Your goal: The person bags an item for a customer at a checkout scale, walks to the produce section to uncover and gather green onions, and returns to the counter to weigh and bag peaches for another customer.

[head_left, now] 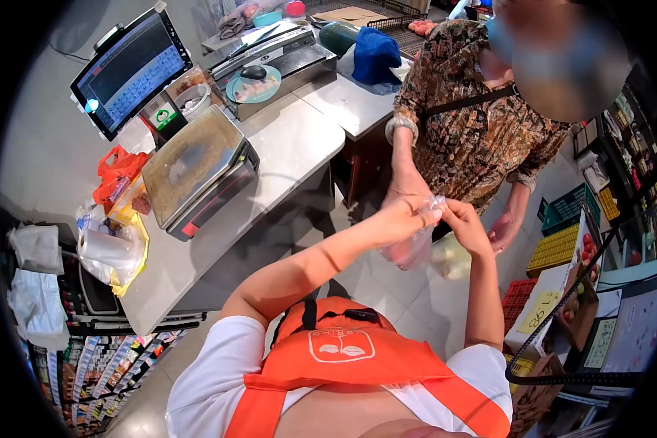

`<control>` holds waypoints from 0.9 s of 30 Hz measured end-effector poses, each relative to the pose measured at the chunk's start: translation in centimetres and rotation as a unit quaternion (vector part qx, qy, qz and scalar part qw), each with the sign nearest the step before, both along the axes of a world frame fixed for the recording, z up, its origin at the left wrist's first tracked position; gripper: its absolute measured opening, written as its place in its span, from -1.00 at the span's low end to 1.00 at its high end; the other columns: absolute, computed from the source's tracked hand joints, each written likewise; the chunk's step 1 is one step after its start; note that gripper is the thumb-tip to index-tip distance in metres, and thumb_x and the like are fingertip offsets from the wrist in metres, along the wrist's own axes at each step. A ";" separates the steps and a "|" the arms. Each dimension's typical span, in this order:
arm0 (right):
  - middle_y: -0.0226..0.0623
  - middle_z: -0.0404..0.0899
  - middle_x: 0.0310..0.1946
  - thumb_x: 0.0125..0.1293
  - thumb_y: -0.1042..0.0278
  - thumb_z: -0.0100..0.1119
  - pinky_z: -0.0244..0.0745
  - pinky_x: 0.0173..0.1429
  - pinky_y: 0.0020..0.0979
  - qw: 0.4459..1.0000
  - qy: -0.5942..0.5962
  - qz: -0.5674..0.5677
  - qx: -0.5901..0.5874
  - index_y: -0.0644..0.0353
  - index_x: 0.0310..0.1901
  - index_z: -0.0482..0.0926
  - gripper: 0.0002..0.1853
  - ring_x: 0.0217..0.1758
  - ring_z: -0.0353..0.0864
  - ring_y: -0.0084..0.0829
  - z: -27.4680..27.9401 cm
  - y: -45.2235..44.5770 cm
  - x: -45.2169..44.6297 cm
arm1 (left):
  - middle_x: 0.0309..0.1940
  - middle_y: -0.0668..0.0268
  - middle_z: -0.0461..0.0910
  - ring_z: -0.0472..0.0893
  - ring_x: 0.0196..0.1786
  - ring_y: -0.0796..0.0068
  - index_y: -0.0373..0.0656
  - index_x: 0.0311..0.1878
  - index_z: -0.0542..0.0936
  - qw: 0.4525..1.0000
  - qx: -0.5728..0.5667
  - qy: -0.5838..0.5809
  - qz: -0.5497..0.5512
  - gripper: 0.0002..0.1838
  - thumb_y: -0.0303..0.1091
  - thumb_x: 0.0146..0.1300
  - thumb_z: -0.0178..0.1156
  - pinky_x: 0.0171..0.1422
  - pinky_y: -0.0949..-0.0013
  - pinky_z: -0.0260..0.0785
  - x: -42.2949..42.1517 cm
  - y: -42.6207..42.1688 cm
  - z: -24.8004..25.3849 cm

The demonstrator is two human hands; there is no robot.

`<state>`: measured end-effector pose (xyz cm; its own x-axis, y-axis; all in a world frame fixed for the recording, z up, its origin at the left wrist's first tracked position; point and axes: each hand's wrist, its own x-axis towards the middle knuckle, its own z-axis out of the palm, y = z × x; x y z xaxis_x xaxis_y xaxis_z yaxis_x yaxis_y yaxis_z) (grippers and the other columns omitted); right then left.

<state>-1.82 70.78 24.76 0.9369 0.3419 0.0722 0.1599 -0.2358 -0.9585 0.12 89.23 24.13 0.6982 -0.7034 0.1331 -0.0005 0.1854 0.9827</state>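
Observation:
Both of my hands meet in front of me at the gathered top of a clear plastic bag (416, 247). My left hand (405, 219) pinches the bag's neck from the left, and my right hand (466, 225) has its fingers closed on the same neck from the right. Something pinkish shows low in the bag, too blurred to name. Just right of it hangs another clear bag with pale contents (451, 258). Another person's hand (407, 186) reaches in right behind my left hand, and that person's other hand (509, 226) is lower at the right.
A counter (299, 139) at left bears a scale (197, 164), a screen (133, 73), a red bag (117, 169) and a plastic roll (106, 248). A person in a patterned shirt (467, 124) stands opposite. Crates (558, 244) and boxes line the right; a black cable (562, 379) crosses there.

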 end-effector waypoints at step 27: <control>-0.34 0.47 -0.26 0.21 0.52 -0.03 0.28 -0.08 -0.59 0.946 -0.067 -0.315 0.046 0.26 -0.30 0.46 -0.92 -0.20 0.41 -0.60 3.6 7.2 -7.3 | 0.07 0.08 0.39 0.30 0.20 0.25 -0.15 0.12 0.38 0.818 0.494 0.060 0.287 -0.54 -0.08 0.25 -0.09 0.27 0.42 0.06 -12.3 34.6 -33.6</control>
<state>-9.14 77.98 28.40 0.9331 -0.2942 0.2070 0.1372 -0.2410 -0.9608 -12.18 123.83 -9.45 0.9175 0.0229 -0.3971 0.2993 -0.6971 0.6514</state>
